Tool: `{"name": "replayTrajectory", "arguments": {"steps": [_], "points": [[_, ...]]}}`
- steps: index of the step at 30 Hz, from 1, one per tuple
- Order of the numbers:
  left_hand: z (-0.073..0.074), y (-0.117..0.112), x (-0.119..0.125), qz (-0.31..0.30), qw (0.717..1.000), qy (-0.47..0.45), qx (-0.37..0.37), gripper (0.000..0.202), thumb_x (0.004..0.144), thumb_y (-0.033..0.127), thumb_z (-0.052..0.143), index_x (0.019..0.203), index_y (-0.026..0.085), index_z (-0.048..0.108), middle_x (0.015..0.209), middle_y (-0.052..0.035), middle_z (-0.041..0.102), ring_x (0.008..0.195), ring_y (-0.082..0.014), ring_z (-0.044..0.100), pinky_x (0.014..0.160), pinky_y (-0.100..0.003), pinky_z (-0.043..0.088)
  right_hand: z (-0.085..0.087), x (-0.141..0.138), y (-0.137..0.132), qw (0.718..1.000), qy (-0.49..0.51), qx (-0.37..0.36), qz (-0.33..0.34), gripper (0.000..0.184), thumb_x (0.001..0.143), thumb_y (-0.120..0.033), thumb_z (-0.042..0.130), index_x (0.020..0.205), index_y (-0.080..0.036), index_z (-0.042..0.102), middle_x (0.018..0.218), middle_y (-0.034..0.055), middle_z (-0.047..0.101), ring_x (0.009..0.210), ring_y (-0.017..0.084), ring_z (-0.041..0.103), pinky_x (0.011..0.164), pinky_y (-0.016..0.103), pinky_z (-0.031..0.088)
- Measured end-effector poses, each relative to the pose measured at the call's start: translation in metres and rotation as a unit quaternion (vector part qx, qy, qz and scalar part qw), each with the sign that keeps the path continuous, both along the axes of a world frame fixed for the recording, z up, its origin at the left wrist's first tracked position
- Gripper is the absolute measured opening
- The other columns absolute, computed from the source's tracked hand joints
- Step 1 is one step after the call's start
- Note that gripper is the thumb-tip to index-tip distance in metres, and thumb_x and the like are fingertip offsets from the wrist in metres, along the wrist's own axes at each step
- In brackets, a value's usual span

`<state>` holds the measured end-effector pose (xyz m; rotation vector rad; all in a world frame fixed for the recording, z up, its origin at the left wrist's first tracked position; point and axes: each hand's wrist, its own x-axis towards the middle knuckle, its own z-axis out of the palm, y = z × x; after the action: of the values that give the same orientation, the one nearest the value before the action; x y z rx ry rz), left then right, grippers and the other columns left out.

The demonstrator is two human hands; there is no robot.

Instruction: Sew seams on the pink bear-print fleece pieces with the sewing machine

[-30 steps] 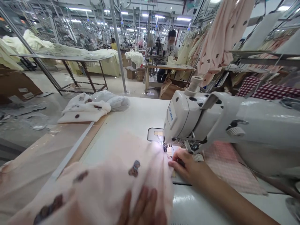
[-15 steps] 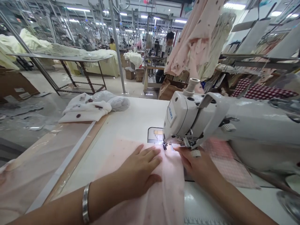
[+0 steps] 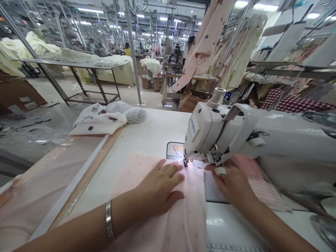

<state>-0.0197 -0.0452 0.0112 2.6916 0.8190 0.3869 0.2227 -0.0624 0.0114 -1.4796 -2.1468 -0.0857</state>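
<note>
A pale pink printed fabric [image 3: 136,175] lies flat on the white table, its edge under the needle of a white sewing machine [image 3: 225,131]. My left hand [image 3: 160,187] rests flat on the fabric just left of the needle, fingers stretched out; a silver bangle is on that wrist. To the right of the needle, under the machine head, my right hand [image 3: 232,183] lies with its fingers on the fabric's edge and the machine bed. The fingertips are partly hidden by the machine.
A folded pile of white spotted cloth [image 3: 102,119] sits at the table's far left. Pink checked fabric [image 3: 259,189] lies under the machine arm. Garments hang above at right [image 3: 207,38]. Metal tables with cream cloth [image 3: 70,57] and a seated person [image 3: 190,43] stand beyond.
The bunched fabric has been spread flat on the table. My left hand came up from the near edge and now lies flat beside the needle. My right hand shifted slightly right.
</note>
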Motion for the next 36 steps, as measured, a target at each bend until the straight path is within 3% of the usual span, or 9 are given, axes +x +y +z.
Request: {"name": "replayTrajectory", "arguments": {"steps": [6,9,12,14,16,20,27,32,36], "points": [[0.006,0.0,0.002,-0.001,1.0,0.016,0.002,0.027,0.088,0.031,0.048,0.111,0.018,0.05,0.129,-0.0105,0.047,0.119,-0.0277,0.041,0.1,-0.052,0.029,-0.004,-0.006,0.003,0.998,-0.048,-0.001,-0.035,0.019,0.083,-0.034,0.052,0.082,-0.017,0.062,0.087,0.0114,0.062,0.085,0.028,0.059,0.068,0.038,0.048],[0.008,0.001,0.002,-0.003,1.0,0.022,0.003,0.028,0.089,0.033,0.046,0.113,0.019,0.049,0.13,-0.0099,0.046,0.119,-0.0275,0.041,0.1,-0.052,0.028,-0.007,-0.014,0.006,0.998,-0.066,-0.002,-0.014,0.01,0.082,-0.024,0.055,0.074,-0.019,0.06,0.075,0.0048,0.062,0.072,0.021,0.059,0.064,0.033,0.048],[0.006,0.0,0.004,0.003,1.0,0.022,0.015,0.028,0.089,0.035,0.046,0.113,0.02,0.049,0.13,-0.01,0.046,0.12,-0.0273,0.04,0.1,-0.052,0.028,-0.003,-0.015,0.0,0.996,-0.082,0.03,-0.008,0.018,0.084,-0.019,0.048,0.074,-0.017,0.063,0.072,0.008,0.063,0.071,0.024,0.059,0.061,0.037,0.048],[0.004,-0.002,0.006,0.012,0.999,0.024,0.026,0.029,0.089,0.036,0.045,0.113,0.019,0.05,0.127,-0.0102,0.048,0.119,-0.0274,0.041,0.099,-0.051,0.028,0.0,-0.017,-0.011,0.994,-0.088,0.054,0.028,0.024,0.087,-0.018,0.042,0.084,-0.017,0.066,0.081,0.0108,0.066,0.08,0.026,0.06,0.065,0.039,0.05],[0.003,-0.004,0.009,0.021,0.999,0.025,0.033,0.031,0.089,0.036,0.045,0.114,0.019,0.05,0.125,-0.0106,0.049,0.118,-0.0276,0.041,0.097,-0.05,0.029,-0.001,-0.02,-0.026,0.989,-0.104,0.054,0.085,0.029,0.09,-0.018,0.039,0.106,-0.014,0.062,0.106,0.0123,0.065,0.1,0.024,0.058,0.078,0.038,0.052],[0.0,-0.007,0.011,0.038,0.998,0.019,0.036,0.032,0.089,0.037,0.043,0.115,0.02,0.049,0.124,-0.0097,0.049,0.117,-0.0272,0.041,0.1,-0.053,0.023,-0.015,-0.022,-0.041,0.972,-0.199,0.019,0.119,0.046,0.091,-0.032,0.043,0.131,-0.008,0.042,0.136,0.0115,0.045,0.122,0.024,0.046,0.089,0.042,0.051],[-0.003,0.002,0.011,0.047,0.998,0.026,0.042,0.037,0.092,0.045,0.036,0.119,0.024,0.047,0.132,-0.009,0.045,0.122,-0.026,0.038,0.105,-0.056,0.012,-0.022,-0.004,-0.026,0.961,-0.248,-0.016,0.125,0.049,0.092,-0.036,0.04,0.134,-0.013,0.036,0.136,0.0084,0.043,0.123,0.022,0.045,0.092,0.05,0.048],[-0.002,0.011,0.014,0.062,0.998,0.014,0.025,0.035,0.089,0.047,0.044,0.112,0.021,0.05,0.13,-0.0073,0.048,0.119,-0.0243,0.042,0.106,-0.05,0.018,-0.015,-0.002,-0.016,0.959,-0.244,-0.072,0.122,0.047,0.093,-0.039,0.037,0.132,-0.014,0.042,0.132,0.011,0.048,0.117,0.023,0.051,0.09,0.043,0.052],[-0.011,0.019,0.017,0.098,0.995,-0.019,0.017,0.052,0.081,0.053,0.054,0.117,0.016,0.047,0.131,-0.0109,0.048,0.123,-0.0265,0.04,0.107,-0.048,0.02,-0.011,-0.002,-0.006,0.957,-0.257,-0.07,0.115,0.044,0.092,-0.039,0.036,0.125,-0.013,0.051,0.127,0.012,0.053,0.109,0.026,0.057,0.083,0.042,0.056]]}}
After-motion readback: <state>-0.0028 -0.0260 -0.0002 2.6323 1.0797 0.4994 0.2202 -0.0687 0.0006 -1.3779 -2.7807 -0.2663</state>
